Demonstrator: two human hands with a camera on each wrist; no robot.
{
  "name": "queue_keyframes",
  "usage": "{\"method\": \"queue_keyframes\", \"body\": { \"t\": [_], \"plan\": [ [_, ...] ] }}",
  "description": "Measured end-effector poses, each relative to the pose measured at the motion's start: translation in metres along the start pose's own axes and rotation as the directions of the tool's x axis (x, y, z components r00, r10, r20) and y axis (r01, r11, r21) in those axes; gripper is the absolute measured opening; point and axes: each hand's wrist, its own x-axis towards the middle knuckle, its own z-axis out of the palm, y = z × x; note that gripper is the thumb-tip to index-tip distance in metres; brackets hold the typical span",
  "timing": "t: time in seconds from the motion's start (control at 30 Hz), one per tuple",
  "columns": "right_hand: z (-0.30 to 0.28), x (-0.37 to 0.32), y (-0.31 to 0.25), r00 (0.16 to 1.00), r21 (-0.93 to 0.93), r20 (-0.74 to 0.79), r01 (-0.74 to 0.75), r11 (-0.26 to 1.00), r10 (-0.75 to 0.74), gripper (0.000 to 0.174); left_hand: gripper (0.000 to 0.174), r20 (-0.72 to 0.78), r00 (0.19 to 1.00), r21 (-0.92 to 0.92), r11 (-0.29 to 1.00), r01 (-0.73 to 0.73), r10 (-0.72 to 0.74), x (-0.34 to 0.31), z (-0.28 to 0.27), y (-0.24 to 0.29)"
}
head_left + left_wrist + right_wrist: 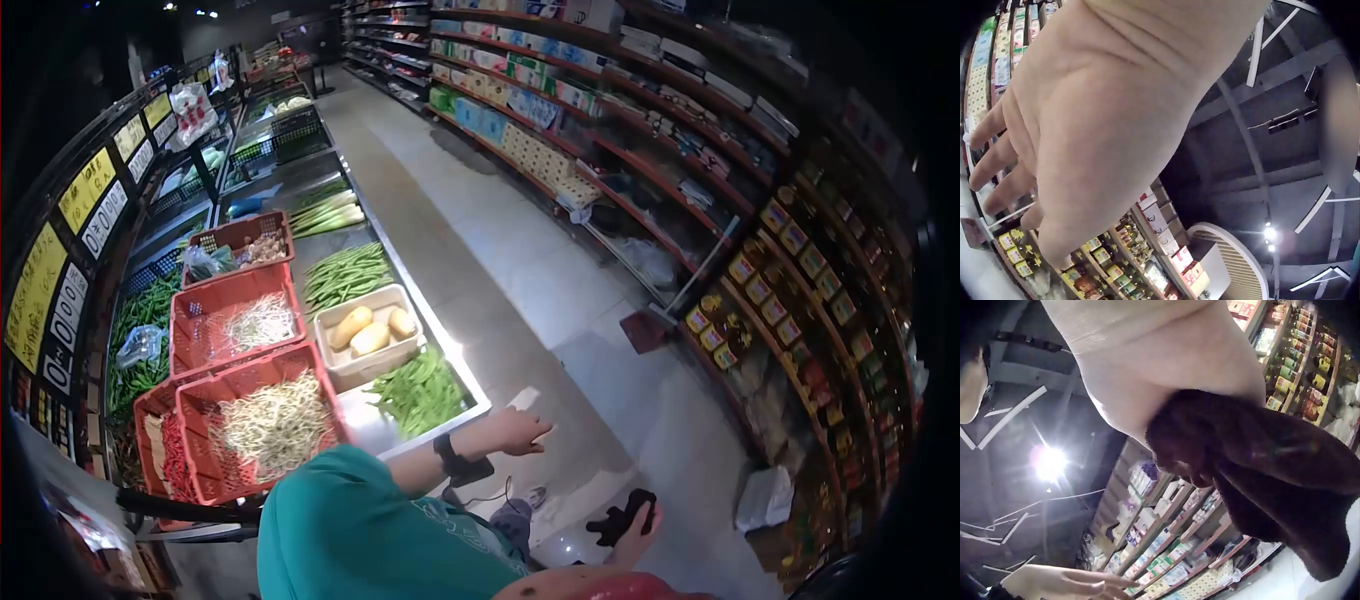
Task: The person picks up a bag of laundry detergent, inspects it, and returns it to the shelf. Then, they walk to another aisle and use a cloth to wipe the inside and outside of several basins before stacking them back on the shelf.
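Dark cloth (1279, 472), prob. soft & light, best gripped mid-fold; R hand (640, 528) grips it, L hand (515, 430) empty, fingers relaxed.

Head view: aisle floor (585, 325) runs from lower centre toward upper centre, passable beyond the left hand (512, 430). Produce counter (455, 365) bounds it at left, shelving (660, 175) at upper right; white package (765, 498) obstructs lower right. Dark cloth (622, 518) in right hand (635, 545) occupies bottom, right of centre.

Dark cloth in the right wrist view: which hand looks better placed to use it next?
Probably the right hand: it holds the dark cloth, while the left hand is empty and apart from it.
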Motion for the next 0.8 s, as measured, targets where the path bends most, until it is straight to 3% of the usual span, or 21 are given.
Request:
{"method": "queue_keyframes", "body": {
  "t": [0.07, 0.13, 0.2, 0.3, 0.37, 0.4, 0.43, 0.5, 0.57, 0.6, 0.63, 0.67, 0.73, 0.8],
  "plan": [
    [-0.014, 0.070, 0.003, 0.999, 0.008, 0.046, 0.023, 1.000, -0.024, 0.030, 0.049, 0.091, 0.994, 0.016, 0.998, 0.058, -0.060, 0.056, 0.014, -0.016],
    [-0.019, 0.162, 0.005, 0.984, -0.184, 0.007, 0.175, 0.967, -0.177, 0.030, 0.050, 0.155, 0.981, -0.017, 0.992, 0.123, -0.119, 0.107, -0.002, -0.019],
    [-0.009, 0.228, -0.011, 0.959, -0.284, 0.009, 0.275, 0.919, -0.284, 0.030, 0.051, 0.041, 0.989, -0.064, 0.988, 0.142, -0.140, 0.148, -0.023, -0.024],
    [0.036, 0.315, -0.053, 0.941, -0.361, 0.241, 0.315, 0.878, -0.239, 0.028, 0.053, -0.085, 0.974, -0.156, 0.968, 0.196, -0.211, 0.186, -0.045, -0.048],
    [0.084, 0.353, -0.083, 0.923, -0.230, 0.376, 0.182, 0.956, -0.085, 0.026, 0.054, -0.105, 0.950, -0.193, 0.943, 0.271, -0.294, 0.213, -0.050, -0.069],
    [0.108, 0.372, -0.087, 0.889, -0.175, 0.434, 0.240, 0.955, -0.144, 0.026, 0.054, -0.079, 0.934, -0.185, 0.926, 0.329, -0.348, 0.223, -0.049, -0.081],
    [0.128, 0.396, -0.090, 0.868, -0.172, 0.493, 0.160, 0.972, -0.055, 0.026, 0.055, -0.053, 0.913, -0.171, 0.905, 0.390, -0.404, 0.234, -0.051, -0.095],
    [0.170, 0.438, -0.082, 0.796, -0.239, 0.555, 0.430, 0.871, -0.240, 0.028, 0.054, 0.025, 0.879, -0.171, 0.864, 0.474, -0.477, 0.256, -0.052, -0.123],
    [0.217, 0.469, -0.080, 0.777, -0.198, 0.599, 0.378, 0.904, -0.194, 0.029, 0.053, 0.075, 0.840, -0.228, 0.811, 0.539, -0.537, 0.272, -0.056, -0.157],
    [0.242, 0.485, -0.084, 0.763, -0.183, 0.622, 0.361, 0.914, -0.176, 0.029, 0.049, 0.020, 0.827, -0.291, 0.788, 0.542, -0.561, 0.280, -0.050, -0.178],
    [0.267, 0.502, -0.084, 0.737, -0.202, 0.629, 0.464, 0.863, -0.248, 0.030, 0.048, 0.063, 0.803, -0.296, 0.757, 0.582, -0.593, 0.293, -0.047, -0.207],
    [0.291, 0.523, -0.082, 0.748, -0.178, 0.625, 0.416, 0.892, -0.224, 0.031, 0.047, 0.110, 0.777, -0.300, 0.725, 0.620, -0.620, 0.304, -0.045, -0.240],
    [0.329, 0.558, -0.092, 0.754, -0.180, 0.624, 0.393, 0.902, -0.203, 0.032, 0.045, 0.147, 0.722, -0.324, 0.657, 0.681, -0.676, 0.320, -0.070, -0.269],
    [0.371, 0.591, -0.097, 0.739, -0.204, 0.630, 0.453, 0.868, -0.238, 0.036, 0.044, 0.057, 0.684, -0.303, 0.641, 0.706, -0.727, 0.322, -0.143, -0.291]
  ]
}}
